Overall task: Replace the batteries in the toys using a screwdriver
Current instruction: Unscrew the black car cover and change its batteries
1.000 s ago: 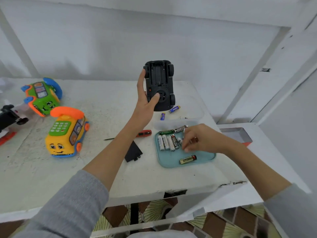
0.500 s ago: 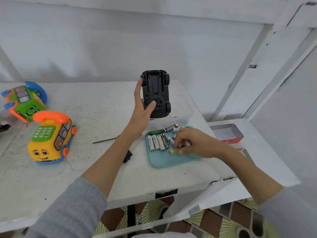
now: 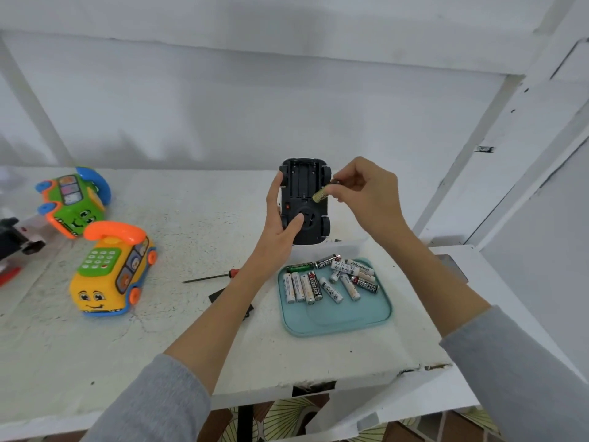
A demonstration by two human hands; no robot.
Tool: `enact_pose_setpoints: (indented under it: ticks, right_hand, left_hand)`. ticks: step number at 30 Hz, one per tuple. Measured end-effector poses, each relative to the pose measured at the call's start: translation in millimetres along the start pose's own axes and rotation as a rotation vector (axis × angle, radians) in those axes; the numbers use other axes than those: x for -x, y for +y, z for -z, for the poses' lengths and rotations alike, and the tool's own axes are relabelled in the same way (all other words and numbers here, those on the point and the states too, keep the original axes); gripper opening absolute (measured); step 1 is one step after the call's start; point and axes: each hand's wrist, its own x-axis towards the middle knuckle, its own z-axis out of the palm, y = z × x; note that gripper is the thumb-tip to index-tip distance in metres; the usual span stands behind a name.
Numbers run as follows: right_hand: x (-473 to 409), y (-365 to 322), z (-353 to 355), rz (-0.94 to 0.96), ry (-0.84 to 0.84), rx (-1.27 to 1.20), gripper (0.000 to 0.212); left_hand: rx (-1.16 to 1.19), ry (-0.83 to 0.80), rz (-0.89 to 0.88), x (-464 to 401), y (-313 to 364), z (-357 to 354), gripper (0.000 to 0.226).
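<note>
The left hand (image 3: 280, 224) is raised above the far part of the tabletop (image 3: 191, 330), forearm reaching up from a grey sleeve, and holds a black toy car (image 3: 306, 202) upside down. Its fingers run straight up the car's left side while the thumb curls onto the round part of the underside, so this grip is clamped on the car. The car's ribbed battery bay faces the camera, open, with black wheels at the four corners.

The right hand (image 3: 366, 193) comes in from the right, wrist bent, thumb and fingertips pinching a gold-labelled battery (image 3: 322, 194) slantwise at the right edge of the bay; this grip is closed on the battery.

Near the right edge of the tabletop lies a smooth teal tray (image 3: 338, 317) with rounded corners, its far half holding loose cylindrical batteries (image 3: 318, 285), mostly white, some black, one green. A thin screwdriver (image 3: 210, 277) with a red handle lies left of the tray, partly behind the left forearm, near a flat black cover (image 3: 220, 296). Toward the left edge stand a glossy plastic yellow toy phone (image 3: 108, 275) with an orange handset and a green toy phone (image 3: 71, 202) with a blue one. The tabletop is white and rough, chipped at its near right corner.
</note>
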Motion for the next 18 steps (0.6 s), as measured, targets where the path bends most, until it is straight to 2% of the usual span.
enact_pose_setpoints:
  ticks: [5, 14, 18]
  right_hand:
    - [2.3, 6.4, -12.7, 0.077, 0.093, 0.045, 0.006]
    - [4.9, 16.7, -23.5, 0.382, 0.072, 0.284, 0.013]
    - [5.1, 20.6, -29.6, 0.417, 0.037, 0.329, 0.008]
  left_hand:
    - [-0.018, 0.011, -0.004, -0.6, -0.9, -2.4, 0.063]
    - [-0.009, 0.009, 0.001, 0.0, -2.1, -2.5, 0.065]
    - [-0.013, -0.005, 0.003, 0.5, -2.3, -1.9, 0.065]
